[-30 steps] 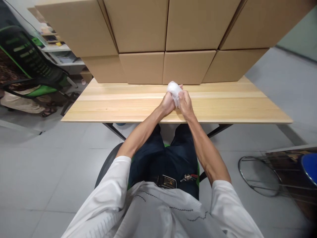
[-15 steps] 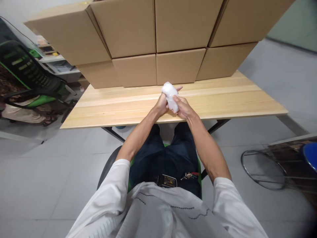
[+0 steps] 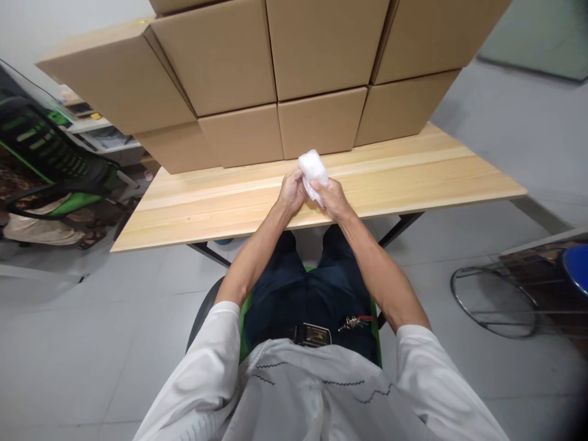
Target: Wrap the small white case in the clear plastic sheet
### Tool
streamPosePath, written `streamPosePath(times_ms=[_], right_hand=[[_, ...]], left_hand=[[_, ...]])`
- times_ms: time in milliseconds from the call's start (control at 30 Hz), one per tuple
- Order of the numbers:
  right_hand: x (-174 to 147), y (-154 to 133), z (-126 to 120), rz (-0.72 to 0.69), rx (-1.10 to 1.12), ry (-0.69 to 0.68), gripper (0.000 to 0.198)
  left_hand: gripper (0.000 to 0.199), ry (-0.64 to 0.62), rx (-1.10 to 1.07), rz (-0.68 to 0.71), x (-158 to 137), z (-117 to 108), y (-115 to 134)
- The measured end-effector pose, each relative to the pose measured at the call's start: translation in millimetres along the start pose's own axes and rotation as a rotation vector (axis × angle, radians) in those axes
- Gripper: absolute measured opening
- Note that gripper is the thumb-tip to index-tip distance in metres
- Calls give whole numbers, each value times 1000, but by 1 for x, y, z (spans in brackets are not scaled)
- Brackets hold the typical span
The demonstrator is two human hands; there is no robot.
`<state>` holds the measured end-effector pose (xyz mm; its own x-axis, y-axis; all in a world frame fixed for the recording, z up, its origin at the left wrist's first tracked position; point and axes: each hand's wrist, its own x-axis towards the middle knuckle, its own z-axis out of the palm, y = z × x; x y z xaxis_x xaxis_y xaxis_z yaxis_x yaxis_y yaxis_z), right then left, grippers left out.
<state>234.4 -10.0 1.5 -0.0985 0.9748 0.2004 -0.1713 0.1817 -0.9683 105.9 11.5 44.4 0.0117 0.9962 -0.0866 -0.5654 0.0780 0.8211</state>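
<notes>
A small white bundle (image 3: 313, 165), which looks wrapped in thin plastic or foam, is held up over the front part of the wooden table (image 3: 220, 208). My right hand (image 3: 333, 199) grips its lower right side, the thumb lying across the front. On the other side, my left hand (image 3: 293, 188) has its fingers curled against the bundle's left edge. Some fingertips of both hands are hidden behind the bundle, and its contents cannot be seen.
Stacked cardboard boxes (image 3: 243, 131) stand along the table's back. At left, a person sits in a black and green chair (image 3: 32, 141) near a shelf (image 3: 92, 125). A stool with a blue seat (image 3: 576, 269) and a metal ring base stands at right.
The bundle has turned in my hands and is more upright. My left hand has shifted from beneath it to its left side, and its extended fingers have drawn in. The view has tilted slightly.
</notes>
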Motion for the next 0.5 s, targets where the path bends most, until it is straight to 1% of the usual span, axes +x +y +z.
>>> streamPosePath(times_ms=[133, 200, 267, 333, 433, 500], right_hand=[[5, 2, -2, -25, -98, 66, 78], [6, 1, -2, -32, -196, 76, 66], [7, -1, -1, -24, -297, 68, 57], [6, -3, 0, -20, -364, 47, 52], [4, -7, 3, -38, -468, 10, 45], [3, -9, 4, -50, -589, -11, 45]], left_hand=[[31, -90, 29, 16, -6, 0, 0], [32, -101, 102, 64, -8, -2, -5], [33, -84, 195, 138, -10, -4, -11], [38, -51, 264, 193, -11, -6, -15], [39, 10, 253, 191, -11, -9, -16], [39, 31, 233, 191, -10, -10, -16]])
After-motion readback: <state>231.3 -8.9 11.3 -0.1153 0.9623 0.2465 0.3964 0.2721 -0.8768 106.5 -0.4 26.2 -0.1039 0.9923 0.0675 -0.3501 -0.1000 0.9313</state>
